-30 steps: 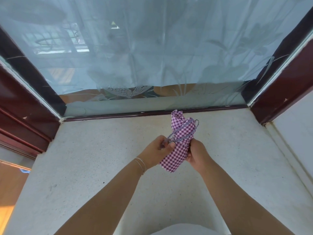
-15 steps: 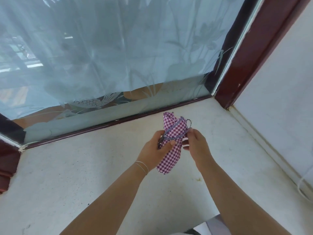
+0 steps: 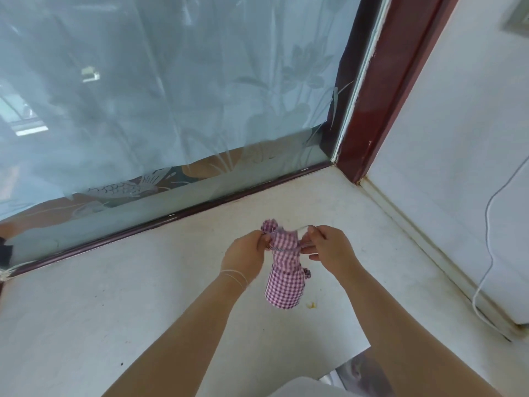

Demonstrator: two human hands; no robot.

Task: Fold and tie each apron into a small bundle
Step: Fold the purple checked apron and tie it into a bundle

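Observation:
A purple and white checked apron [image 3: 283,279], rolled into a narrow upright bundle, hangs between my hands above the pale stone ledge [image 3: 114,296]. A thin strap [image 3: 276,249] runs around its upper part. My left hand [image 3: 246,257] pinches the strap on the bundle's left side. My right hand [image 3: 329,247] pinches the other strap end on the right, at the same height. A small knot of checked cloth [image 3: 307,273] sticks out on the bundle's right side.
A frosted window [image 3: 171,96] with a dark red frame [image 3: 383,90] closes the far side of the ledge. A white wall [image 3: 458,138] stands to the right, with a white cable [image 3: 486,224] hanging along it. A small yellow crumb [image 3: 311,304] lies under the bundle.
The camera has turned right. My hands have drawn apart to either side of the bundle, each pulling a strap end, and the bundle now hangs straight down.

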